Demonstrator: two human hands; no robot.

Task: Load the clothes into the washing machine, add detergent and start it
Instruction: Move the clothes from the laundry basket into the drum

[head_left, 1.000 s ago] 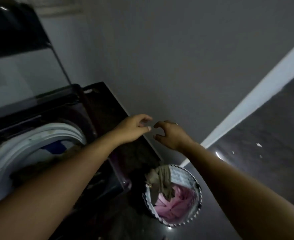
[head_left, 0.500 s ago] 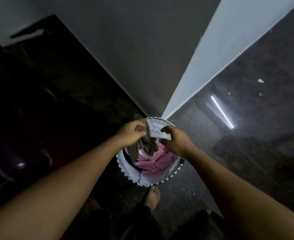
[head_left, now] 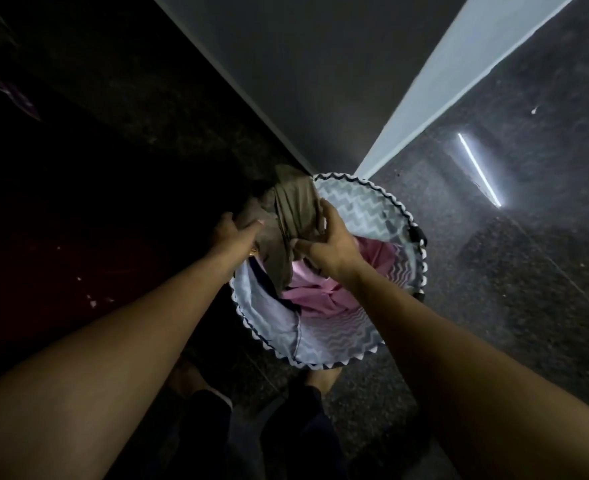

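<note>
Dim floor (head_left: 528,289), basket (head_left: 366,206). Fingers of my left hand (head_left: 232,230), right hand (head_left: 327,245) clutch olive garment (head_left: 293,206); tail may snag pink garment (head_left: 321,296).

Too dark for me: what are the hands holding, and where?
An olive-brown garment: left hand grips its left edge, right hand its bunched middle.

- Two hands, both mid-frame: left hand (head_left: 234,230), right hand (head_left: 327,244).
- One zigzag-patterned laundry basket (head_left: 366,202), centre right.
- Three garments: one olive garment (head_left: 293,206), one pink garment (head_left: 321,292), one dark blue garment (head_left: 265,282).
- Two feet, lower centre: left foot (head_left: 185,375), right foot (head_left: 324,379).
</note>
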